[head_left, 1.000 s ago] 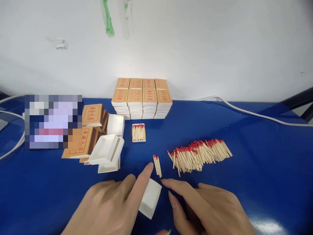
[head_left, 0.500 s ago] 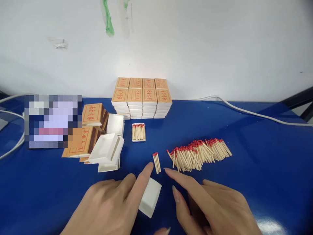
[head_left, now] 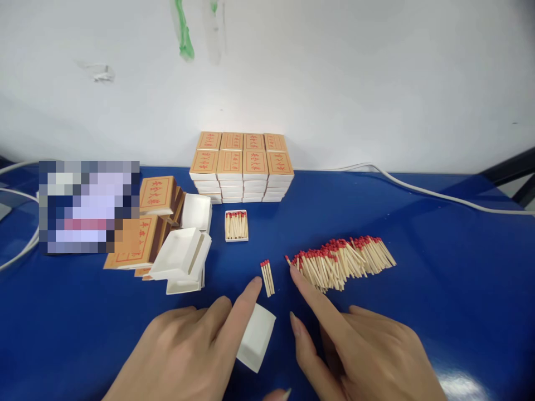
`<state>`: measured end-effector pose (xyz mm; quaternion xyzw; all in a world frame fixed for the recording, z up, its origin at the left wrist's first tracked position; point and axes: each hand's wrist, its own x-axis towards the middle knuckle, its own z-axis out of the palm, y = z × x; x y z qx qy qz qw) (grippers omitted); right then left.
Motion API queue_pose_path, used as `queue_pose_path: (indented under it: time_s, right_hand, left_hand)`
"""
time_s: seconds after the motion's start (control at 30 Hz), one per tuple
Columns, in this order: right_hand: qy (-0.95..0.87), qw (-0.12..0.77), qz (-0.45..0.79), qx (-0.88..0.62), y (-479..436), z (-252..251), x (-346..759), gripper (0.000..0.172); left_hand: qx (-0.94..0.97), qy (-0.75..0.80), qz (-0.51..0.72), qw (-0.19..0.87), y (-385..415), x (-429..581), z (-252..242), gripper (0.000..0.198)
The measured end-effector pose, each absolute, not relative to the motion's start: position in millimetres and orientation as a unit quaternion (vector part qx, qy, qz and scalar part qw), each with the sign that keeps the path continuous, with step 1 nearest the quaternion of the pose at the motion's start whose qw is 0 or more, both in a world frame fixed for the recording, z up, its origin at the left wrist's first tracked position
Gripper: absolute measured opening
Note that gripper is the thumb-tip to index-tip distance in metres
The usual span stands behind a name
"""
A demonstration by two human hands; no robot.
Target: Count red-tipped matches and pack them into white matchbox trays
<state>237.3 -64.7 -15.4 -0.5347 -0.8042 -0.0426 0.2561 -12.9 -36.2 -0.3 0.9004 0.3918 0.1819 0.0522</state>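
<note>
My left hand (head_left: 188, 351) lies on the blue table (head_left: 438, 289), fingers stretched, resting on an empty white matchbox tray (head_left: 257, 337); its forefinger tip is beside a small bunch of three matches (head_left: 267, 277). My right hand (head_left: 359, 351) is open, and its forefinger reaches forward to the left end of the long heap of red-tipped matches (head_left: 343, 262). Neither hand holds anything.
A tray filled with matches (head_left: 236, 225) sits ahead. A block of stacked orange matchboxes (head_left: 241, 167) stands by the wall. Orange sleeves (head_left: 144, 236) and empty white trays (head_left: 184, 259) are piled at the left, next to a blurred patch. White cables run along the back.
My right forefinger has moved forward and right, from near the white tray up to the heap of matches. The small bunch sits slightly farther from me. My left hand has stayed put.
</note>
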Motion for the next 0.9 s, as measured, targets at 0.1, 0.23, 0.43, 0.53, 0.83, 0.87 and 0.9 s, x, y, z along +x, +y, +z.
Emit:
queue_pose_path:
  time_s: [0.1,0.23,0.43,0.53,0.83,0.87,0.9]
  right_hand:
    - [-0.796,0.272,-0.057,-0.538,-63.2,-13.6,236.0,0.050]
    - [-0.784,0.283,-0.029,-0.551,-62.0,-11.1,236.4,0.047]
    - [-0.799,0.243,-0.027,-0.549,-62.5,-9.6,244.7,0.040]
    - [-0.803,0.243,-0.026,-0.544,-63.1,-8.9,245.3,0.034]
    - [-0.805,0.255,-0.010,-0.536,-63.1,-11.0,238.4,0.056]
    - [-0.807,0.257,-0.007,-0.532,-63.6,-11.5,237.6,0.057]
    - [-0.809,0.257,-0.003,-0.529,-64.1,-11.9,237.1,0.057]
  left_hand:
    - [0.904,0.388,0.177,0.045,-34.2,-12.7,0.1,0.075]
    - [0.908,0.381,0.172,0.034,-33.9,-12.3,-1.0,0.074]
    - [0.913,0.368,0.173,0.026,-34.0,-9.9,-1.5,0.076]
    - [0.915,0.371,0.155,0.024,-33.4,-10.2,0.7,0.074]
    - [0.917,0.369,0.152,0.011,-33.7,-10.6,0.9,0.071]
    - [0.917,0.368,0.154,0.012,-33.2,-10.2,0.4,0.070]
    - [0.917,0.367,0.155,0.013,-32.8,-9.8,0.0,0.070]
